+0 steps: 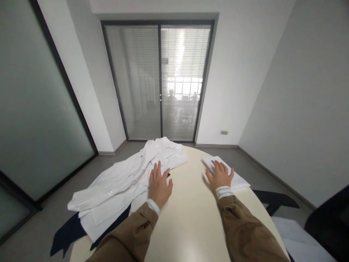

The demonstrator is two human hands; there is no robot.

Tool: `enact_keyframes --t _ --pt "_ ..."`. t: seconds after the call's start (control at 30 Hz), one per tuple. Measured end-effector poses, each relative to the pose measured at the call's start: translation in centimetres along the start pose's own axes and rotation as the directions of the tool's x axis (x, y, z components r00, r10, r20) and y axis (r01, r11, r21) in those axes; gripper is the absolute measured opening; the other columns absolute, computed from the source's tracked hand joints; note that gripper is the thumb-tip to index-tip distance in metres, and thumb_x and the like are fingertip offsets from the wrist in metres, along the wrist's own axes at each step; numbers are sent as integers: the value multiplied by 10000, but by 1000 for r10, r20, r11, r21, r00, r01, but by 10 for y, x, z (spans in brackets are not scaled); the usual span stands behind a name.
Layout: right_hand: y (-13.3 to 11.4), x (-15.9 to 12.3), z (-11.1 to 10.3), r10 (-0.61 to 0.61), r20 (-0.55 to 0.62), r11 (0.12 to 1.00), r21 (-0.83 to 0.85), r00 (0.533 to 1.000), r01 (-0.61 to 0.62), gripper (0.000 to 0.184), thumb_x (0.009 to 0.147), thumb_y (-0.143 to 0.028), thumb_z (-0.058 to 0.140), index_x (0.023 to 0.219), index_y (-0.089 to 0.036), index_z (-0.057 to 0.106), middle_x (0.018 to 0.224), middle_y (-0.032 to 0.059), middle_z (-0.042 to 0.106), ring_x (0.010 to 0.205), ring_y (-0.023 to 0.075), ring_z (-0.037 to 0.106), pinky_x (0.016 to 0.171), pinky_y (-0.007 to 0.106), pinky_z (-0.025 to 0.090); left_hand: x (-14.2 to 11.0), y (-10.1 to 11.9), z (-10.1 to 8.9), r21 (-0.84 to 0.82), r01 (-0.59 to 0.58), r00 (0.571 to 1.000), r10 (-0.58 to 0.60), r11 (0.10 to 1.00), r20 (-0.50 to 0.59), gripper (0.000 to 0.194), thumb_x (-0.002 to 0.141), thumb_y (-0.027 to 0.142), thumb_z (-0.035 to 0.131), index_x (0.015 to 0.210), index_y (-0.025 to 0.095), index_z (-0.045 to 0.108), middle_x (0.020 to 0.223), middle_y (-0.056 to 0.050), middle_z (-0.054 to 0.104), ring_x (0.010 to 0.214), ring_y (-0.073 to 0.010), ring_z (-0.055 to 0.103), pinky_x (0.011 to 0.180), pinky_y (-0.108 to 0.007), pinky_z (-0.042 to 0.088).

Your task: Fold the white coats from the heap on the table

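Note:
My left hand (pixel 160 185), fingers stretched and apart, is at the right edge of a white buttoned garment (pixel 120 182) that looks like a shirt or coat. The garment lies loosely spread over the left side of the table, one sleeve reaching toward its near left edge. Beneath it, dark navy cloth (pixel 68 231) sticks out. On the right, my right hand (pixel 220 175) has its fingers spread over the near left part of a folded white cloth (pixel 237 178). Whether either palm presses down on the fabric, I cannot tell.
The cream table (pixel 188 218) has a rounded far edge. At the lower right are a black chair (pixel 329 222), a dark armrest-like piece (pixel 275 198) and pale cloth (pixel 300 236) below table height. Glass doors with blinds (pixel 160 83) stand beyond, and a frosted panel (pixel 35 102) on the left.

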State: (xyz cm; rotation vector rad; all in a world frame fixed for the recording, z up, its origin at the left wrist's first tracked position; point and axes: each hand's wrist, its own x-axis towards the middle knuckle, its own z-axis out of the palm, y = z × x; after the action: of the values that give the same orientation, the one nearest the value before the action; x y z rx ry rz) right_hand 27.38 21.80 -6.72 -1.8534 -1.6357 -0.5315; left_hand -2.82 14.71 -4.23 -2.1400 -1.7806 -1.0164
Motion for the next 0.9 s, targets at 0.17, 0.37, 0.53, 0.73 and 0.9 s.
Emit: enact_keyframes --t 0.17,0.37,0.53,0.73,0.9 --pt "-15 -18 -6 -26 42 997 74 999 23 483 880 -417 451 1325 -248 533 1358 83 574 1286 289 419 1142 585 26 31 -49 -33 165 295 952 -305 941 35 415 872 262 573 1282 225 627 1529 -161 375 1400 -401 338 1112 -597 287" --pt "-20 -23 -6 1 195 993 116 981 -24 481 870 -420 460 1322 -267 523 1362 78 568 1294 311 411 1122 618 61 36 -65 -35 106 234 971 -237 966 14 424 905 108 406 1282 168 589 1443 -114 506 1244 -244 549 1046 -365 445" --pt "-31 -27 -11 -65 255 987 160 965 24 491 859 -403 485 1326 -256 520 1377 85 561 1330 341 397 1151 578 41 38 -42 -45 9 83 977 -79 997 -196 477 862 35 341 1264 163 564 1497 -91 450 1295 -265 497 1076 -433 419" --pt "-46 -36 -18 -243 259 924 355 935 142 614 835 -419 526 1413 -248 411 1312 101 610 1307 298 458 1140 588 113 24 11 -65 -185 -214 961 173 959 -215 447 885 52 325 1237 201 558 1496 -56 454 1376 -230 415 1142 -420 363" --pt "-66 -48 -30 -345 328 878 444 879 179 762 769 -369 599 1469 -211 343 1146 100 696 1139 276 590 1146 555 125 -7 60 -55 -380 -193 977 213 905 12 460 857 62 361 1275 188 504 1422 -94 495 1332 -213 455 1106 -367 398"
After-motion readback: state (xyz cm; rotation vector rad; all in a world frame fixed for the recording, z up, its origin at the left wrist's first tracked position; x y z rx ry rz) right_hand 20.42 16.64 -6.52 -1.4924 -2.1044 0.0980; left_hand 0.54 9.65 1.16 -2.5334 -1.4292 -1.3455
